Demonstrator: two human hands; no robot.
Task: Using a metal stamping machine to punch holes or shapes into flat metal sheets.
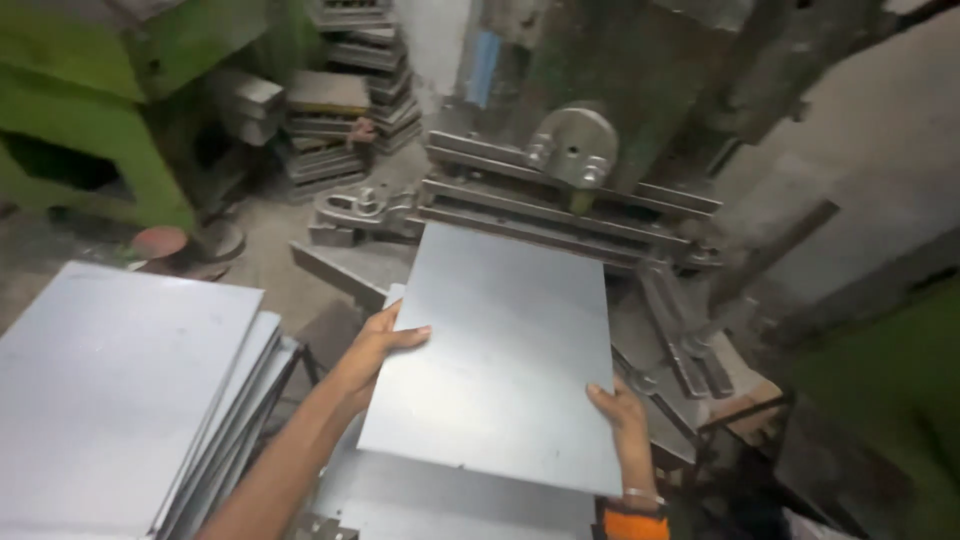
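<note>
You hold a flat metal sheet between both hands; it is a plain grey rectangle, smooth and dull-shining, with straight clean edges and a few faint specks on its face; its long axis runs away from you, from its near edge by your wrists up to its far edge at the press bed, and it tilts a little to the right as it goes; the far edge points into the machine, just under the round grey metal disc; the sheet lies nearly level, its face up towards you; your left hand grips the left edge about midway along, thumb laid over the top face and the fingers tucked out of sight beneath; your right hand is closed on the right edge near the near right corner, thumb on top and the rest hidden under the sheet, with a bangle and an orange cuff at the wrist; below the held sheet another grey sheet lies flat, showing past its near edge; to your left a stack of like sheets sits well apart from the one in your hands; farther off, beside the green machine frame, stand piles of metal blocks
</note>
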